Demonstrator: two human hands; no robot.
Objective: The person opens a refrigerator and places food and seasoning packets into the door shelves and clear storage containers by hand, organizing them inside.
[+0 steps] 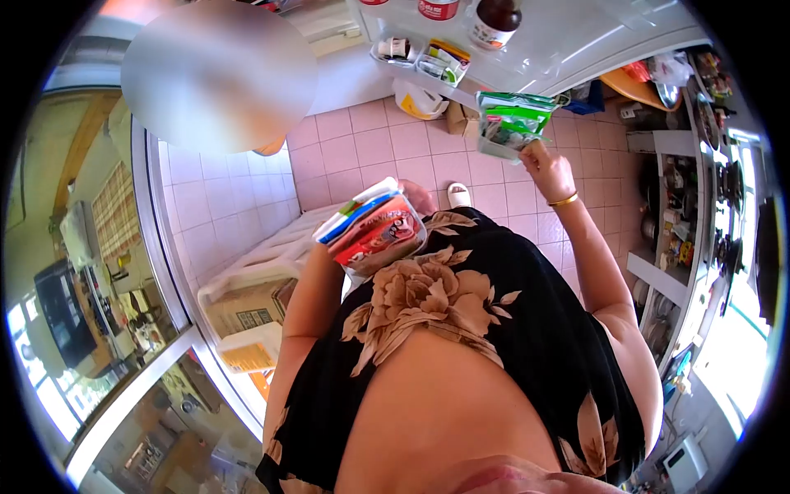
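Close to my body, a clear plastic bin (pixel 374 262) stands filled with upright packets, a red one (pixel 383 235) in front and blue and white ones behind. My left hand (pixel 418 197) is at its far side, mostly hidden behind it, and supports it. Farther off to the right, my right hand (pixel 547 170) pinches the near corner of a second clear bin (pixel 500 150). Green packets (pixel 518 122) fill that bin, which is beside the end of the door shelf. Whether it touches the shelf I cannot tell.
A white fridge door (pixel 568 49) spans the top, its shelf holding small bins of packets (pixel 444 62) and a dark bottle (pixel 497 20). Below is pink tile floor (pixel 403 142) with a white slipper (pixel 458 195). Boxes (pixel 247 306) are at left, kitchen shelves (pixel 658 284) at right.
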